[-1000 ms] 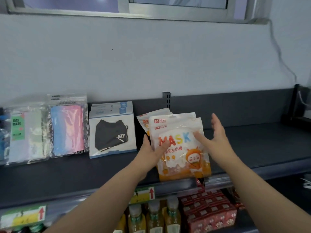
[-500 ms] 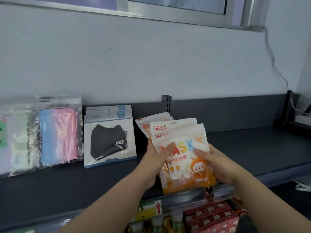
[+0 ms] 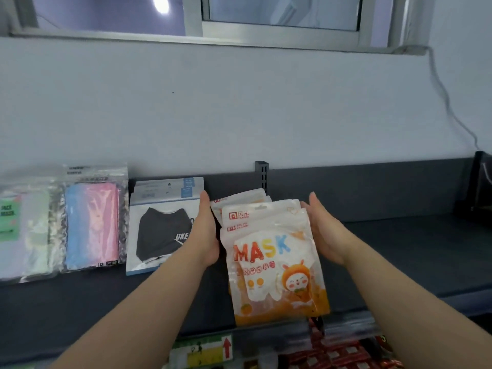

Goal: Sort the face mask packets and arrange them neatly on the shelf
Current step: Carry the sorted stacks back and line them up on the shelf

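1. Orange-and-white packets printed "MASK" are stacked in a loose fan on the dark shelf; the front packet reaches the shelf's front edge, and the tops of others are seen behind it.
2. The stack is flanked by two flat palms: the left hand is held open with its fingers straight against the stack's left edge, and the right hand is held open just beside the right edge. Nothing is gripped by either.
3. A black mask in a white card pack is leaned against the shelf's back panel just left of the left hand, with more card packs seen behind it.
4. Further left, a clear pack of pink and blue masks and a clear pack with a green label are stood against the back.
5. A pale wall rises behind the shelf, topped by a metal-framed window; a cable runs down the wall at the right.
6. The shelf to the right of the stack is seen bare.
7. Below the front edge, a label with a red arrow and red packs are seen.
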